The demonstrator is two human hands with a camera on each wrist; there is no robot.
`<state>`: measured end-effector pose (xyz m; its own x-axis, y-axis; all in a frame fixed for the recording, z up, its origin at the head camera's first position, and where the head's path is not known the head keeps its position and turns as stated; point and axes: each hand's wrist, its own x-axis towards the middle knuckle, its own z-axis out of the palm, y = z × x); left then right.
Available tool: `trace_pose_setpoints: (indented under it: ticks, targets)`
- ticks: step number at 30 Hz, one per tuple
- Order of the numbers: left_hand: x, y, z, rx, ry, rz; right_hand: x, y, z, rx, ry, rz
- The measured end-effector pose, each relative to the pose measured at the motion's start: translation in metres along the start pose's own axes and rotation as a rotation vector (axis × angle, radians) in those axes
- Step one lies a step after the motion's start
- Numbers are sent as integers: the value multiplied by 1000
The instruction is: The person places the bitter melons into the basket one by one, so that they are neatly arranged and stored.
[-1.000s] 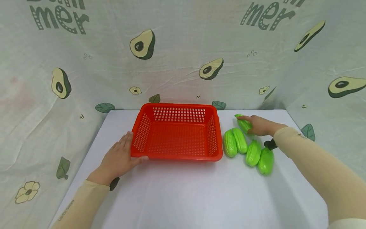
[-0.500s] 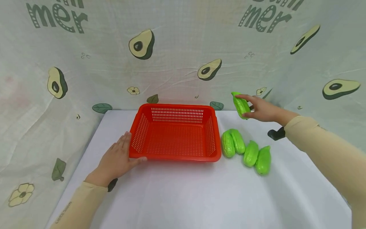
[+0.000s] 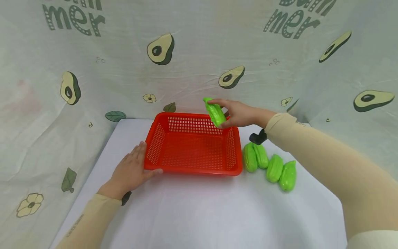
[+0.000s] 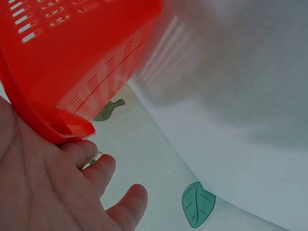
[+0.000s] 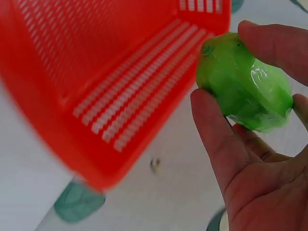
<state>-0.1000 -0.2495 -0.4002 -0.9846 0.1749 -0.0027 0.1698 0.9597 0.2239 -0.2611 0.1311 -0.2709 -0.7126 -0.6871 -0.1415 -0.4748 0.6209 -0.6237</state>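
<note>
Your right hand grips a ridged, glossy green gourd above the far right corner of the slotted red plastic basket; your left hand lies flat, fingers relaxed, against the basket's near left corner on the white tabletop; four more knobbly gourds lie just right of the basket.

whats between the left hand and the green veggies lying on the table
The red basket lies between them in the head view: the left hand rests against its left wall, and the four green vegetables lie beside its right wall.

Four gourds lie right of the basket on the table.
</note>
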Motion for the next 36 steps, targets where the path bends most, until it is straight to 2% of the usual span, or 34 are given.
trace_pose_setpoints:
  ticks: [3, 7, 14, 20, 26, 32, 36]
  targets:
    - [0, 1, 0, 1, -4, -7, 26, -11, 22, -22, -38, -20]
    - [0, 2, 1, 4, -13, -15, 56, -19, 47, -74, -86, -2]
    - [4, 3, 2, 24, 0, -7, 92, -20, 78, -54, -199, 41]
    - [4, 3, 0, 27, -12, -13, 112, -24, 103, -50, -230, 5]
    - [4, 0, 0, 34, -9, -6, 129, -24, 125, -9, -232, 50]
    - [4, -1, 0, 22, -4, 1, 139, -24, 139, -21, -274, 73]
    - [5, -1, 0, 25, -3, 11, 144, -25, 144, -45, -256, 66]
